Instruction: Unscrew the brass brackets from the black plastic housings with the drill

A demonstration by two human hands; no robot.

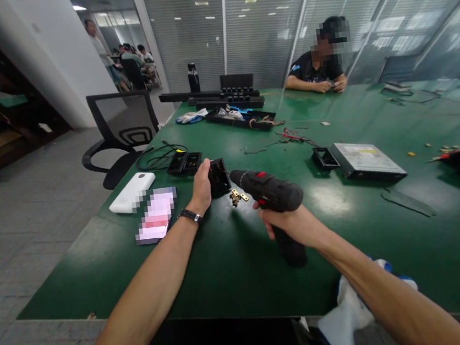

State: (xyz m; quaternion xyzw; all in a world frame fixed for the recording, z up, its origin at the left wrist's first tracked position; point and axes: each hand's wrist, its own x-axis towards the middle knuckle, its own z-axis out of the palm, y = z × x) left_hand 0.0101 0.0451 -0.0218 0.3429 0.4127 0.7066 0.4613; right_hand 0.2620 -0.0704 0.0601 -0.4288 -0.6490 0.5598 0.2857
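Note:
My left hand [202,189] is closed on the side of a small black box [219,178], which stands tilted with its hollow side toward the right. In my right hand [288,222] is a black cordless drill [267,187] with red marks, gripped by its handle. Its chuck points left at the box, and the bit's tip reaches the box's edge or opening; exact contact I cannot tell. Just below the box lies a small pile of brass-coloured metal pieces [238,196] on the green table [233,272].
Left of my hand lie a phone [157,215], a white power bank [132,193] and black boxes [184,162] with a cable. A flat metal-topped device [368,161] and a black frame [325,158] sit right. Black trays [240,118] stand behind; a person [318,68] sits across.

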